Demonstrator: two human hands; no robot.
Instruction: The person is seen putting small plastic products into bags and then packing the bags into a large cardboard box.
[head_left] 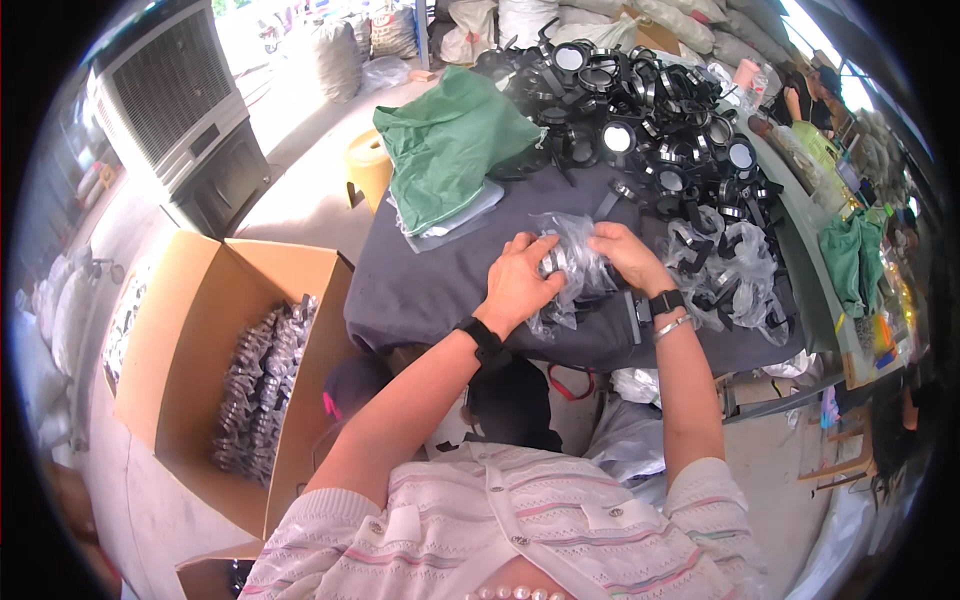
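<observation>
A see-through plastic bag [578,262] with shiny and dark parts inside lies on the dark cloth of the table, between my two hands. My left hand [518,285] grips its left side, thumb and fingers closed on the plastic. From the right, my right hand [628,258] pinches the upper right part of the bag. What exactly the bag holds cannot be made out through the crumpled film. Several loose see-through bags [745,270] lie to the right of my right hand. A small metal and black piece [630,318] rests near my right wrist.
A big heap of black parts with round silver rings [640,110] covers the table's far right. Green cloth [445,145] lies at the far left. An open cardboard box [180,345] with rows of bagged pieces stands left, below an air cooler [170,100]. A yellow stool [368,160] stands behind.
</observation>
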